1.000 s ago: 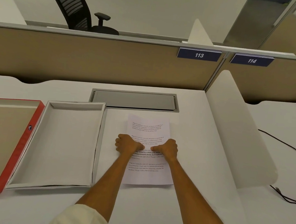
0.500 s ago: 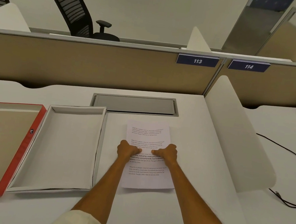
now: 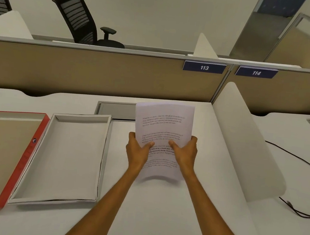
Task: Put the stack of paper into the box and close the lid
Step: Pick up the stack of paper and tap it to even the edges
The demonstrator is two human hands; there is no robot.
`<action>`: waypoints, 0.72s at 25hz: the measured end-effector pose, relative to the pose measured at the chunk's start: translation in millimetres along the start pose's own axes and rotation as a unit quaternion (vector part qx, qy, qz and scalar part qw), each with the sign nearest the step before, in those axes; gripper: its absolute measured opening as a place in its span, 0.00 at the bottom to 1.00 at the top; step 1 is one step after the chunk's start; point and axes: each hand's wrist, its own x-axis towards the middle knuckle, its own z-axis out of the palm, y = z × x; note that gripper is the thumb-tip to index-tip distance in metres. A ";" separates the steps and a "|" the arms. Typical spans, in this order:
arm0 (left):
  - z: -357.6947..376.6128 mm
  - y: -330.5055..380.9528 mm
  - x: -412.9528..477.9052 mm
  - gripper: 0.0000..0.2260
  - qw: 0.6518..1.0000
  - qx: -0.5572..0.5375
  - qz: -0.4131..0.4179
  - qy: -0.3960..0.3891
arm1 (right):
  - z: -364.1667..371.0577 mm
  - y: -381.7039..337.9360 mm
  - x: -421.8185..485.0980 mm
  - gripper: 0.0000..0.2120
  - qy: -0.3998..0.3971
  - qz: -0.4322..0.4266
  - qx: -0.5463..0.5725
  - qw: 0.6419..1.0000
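Note:
A stack of printed paper point(image 3: 164, 124) is held up above the desk, tilted toward me and bowed at its near edge. My left hand point(image 3: 137, 149) grips its left side and my right hand point(image 3: 185, 152) its right side, thumbs on the printed face. The open white box point(image 3: 47, 200) lies on the desk to the left of my hands, with nothing inside. Its red-edged lid point(image 3: 25, 158) lies upside down further left, touching the box.
A white curved divider point(image 3: 242, 141) rises along the desk's right side, close to my right arm. A grey cable hatch point(image 3: 113, 109) sits behind the box. A tan partition point(image 3: 98, 72) closes the far edge. Black cables point(image 3: 296, 210) lie on the neighbouring desk.
Both hands pressed on the paper lying flat on the desk; now they grip its sides and have lifted it off the surface.

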 end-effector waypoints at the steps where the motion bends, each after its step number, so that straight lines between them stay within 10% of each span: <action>1: -0.9 1.9 -4.6 0.21 0.999 -0.033 0.018 0.003 | -4.5 -3.5 -6.1 0.27 0.004 -0.018 0.034 0.999; 18: -7.3 -18.6 -24.2 0.22 0.989 -0.125 0.078 -0.013 | -14.2 23.5 -33.4 0.27 -0.009 -0.057 0.188 0.980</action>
